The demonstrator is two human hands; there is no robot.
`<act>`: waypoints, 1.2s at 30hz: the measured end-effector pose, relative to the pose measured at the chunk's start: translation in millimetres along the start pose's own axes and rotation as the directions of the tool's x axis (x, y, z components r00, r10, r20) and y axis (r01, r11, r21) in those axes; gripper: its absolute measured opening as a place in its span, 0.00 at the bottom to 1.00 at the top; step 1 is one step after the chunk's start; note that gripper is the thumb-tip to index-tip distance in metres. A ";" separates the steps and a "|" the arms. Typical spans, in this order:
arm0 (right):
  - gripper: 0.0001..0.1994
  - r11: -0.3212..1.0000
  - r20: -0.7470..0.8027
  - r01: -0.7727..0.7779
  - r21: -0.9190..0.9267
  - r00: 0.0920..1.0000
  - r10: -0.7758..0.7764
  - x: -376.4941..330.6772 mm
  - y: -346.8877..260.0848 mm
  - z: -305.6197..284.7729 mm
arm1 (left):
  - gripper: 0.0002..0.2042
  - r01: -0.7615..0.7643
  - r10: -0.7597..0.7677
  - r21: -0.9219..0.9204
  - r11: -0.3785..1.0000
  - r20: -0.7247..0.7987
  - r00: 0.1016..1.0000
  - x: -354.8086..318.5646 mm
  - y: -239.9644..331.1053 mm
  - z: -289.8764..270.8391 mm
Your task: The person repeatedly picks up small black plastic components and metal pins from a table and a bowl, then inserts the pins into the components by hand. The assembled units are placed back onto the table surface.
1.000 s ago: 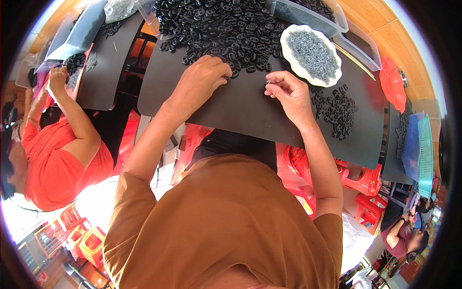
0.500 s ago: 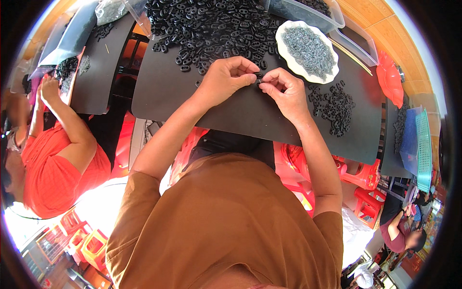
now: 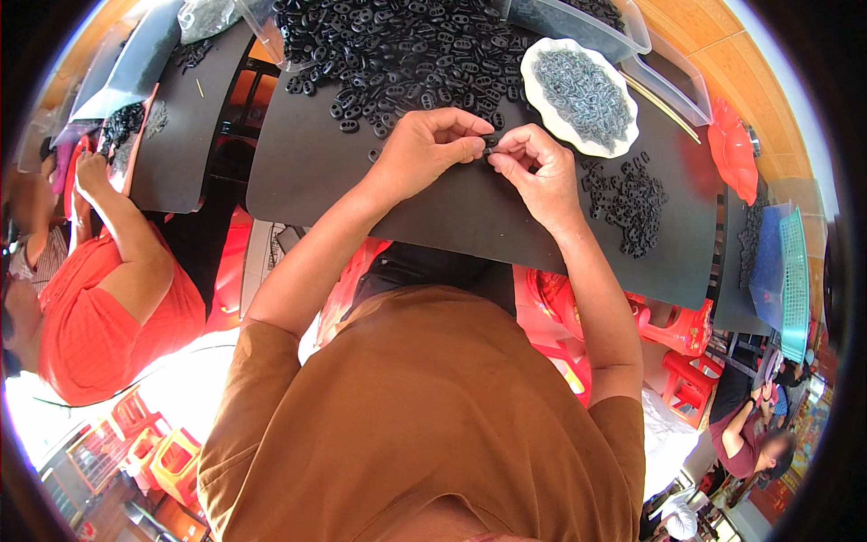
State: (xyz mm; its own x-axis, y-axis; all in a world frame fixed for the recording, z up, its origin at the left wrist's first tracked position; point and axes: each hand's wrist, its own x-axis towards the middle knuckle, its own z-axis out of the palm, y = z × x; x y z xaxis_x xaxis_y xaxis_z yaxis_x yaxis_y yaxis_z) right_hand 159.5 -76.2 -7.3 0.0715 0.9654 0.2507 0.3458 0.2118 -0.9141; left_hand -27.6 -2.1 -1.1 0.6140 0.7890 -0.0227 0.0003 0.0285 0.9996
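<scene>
Over the dark table, my left hand [image 3: 433, 149] pinches a small black oval piece [image 3: 489, 142] between thumb and forefinger. My right hand [image 3: 537, 167] meets it there, thumb and fingertips pressed together at the piece's near end; anything tiny between them is too small to make out. Beyond the hands spreads a big heap of black oval pieces with two holes [image 3: 406, 54]. A white scalloped dish [image 3: 542, 108] full of small shiny metal pins stands right of them. Closer to me on the right lies a smaller pile of black pieces [image 3: 632, 203].
Clear plastic bins [image 3: 578, 32] line the far edge, with thin sticks [image 3: 664, 108] beside them. A red tray [image 3: 730, 149] and a turquoise basket [image 3: 795, 285] are at right. At left, a person in red [image 3: 126, 307] works at another table [image 3: 185, 135]. Red stools [image 3: 691, 388] stand below.
My hands stay nearly in place, with slightly more of the black piece showing between the fingertips. The person at left has shifted an arm and leaned a little.
</scene>
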 end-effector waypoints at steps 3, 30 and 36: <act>0.08 1.000 -0.010 0.002 0.002 1.000 -0.002 0.0 -4.0 0.2 | 0.11 -0.010 0.009 0.015 1.000 0.010 1.000 0.2 -0.7 0.0; 0.14 0.961 0.020 0.053 -0.272 0.999 -0.049 -5.4 -9.1 -1.5 | 0.06 -0.226 0.237 0.419 0.880 0.024 0.971 -6.6 2.7 11.3; 0.13 0.970 0.057 0.086 -0.228 0.996 -0.075 -9.0 -10.5 -4.6 | 0.06 -0.177 0.171 0.385 0.906 0.048 0.984 -9.7 7.7 11.2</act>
State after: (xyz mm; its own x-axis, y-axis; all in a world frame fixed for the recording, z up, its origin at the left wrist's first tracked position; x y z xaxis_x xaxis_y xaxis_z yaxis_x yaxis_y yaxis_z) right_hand 159.6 -87.8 1.5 -0.0084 0.9541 0.2995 0.5547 0.2536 -0.7925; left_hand -24.7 -16.5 7.1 0.6424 0.7515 0.1498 0.1953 -0.3496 0.9163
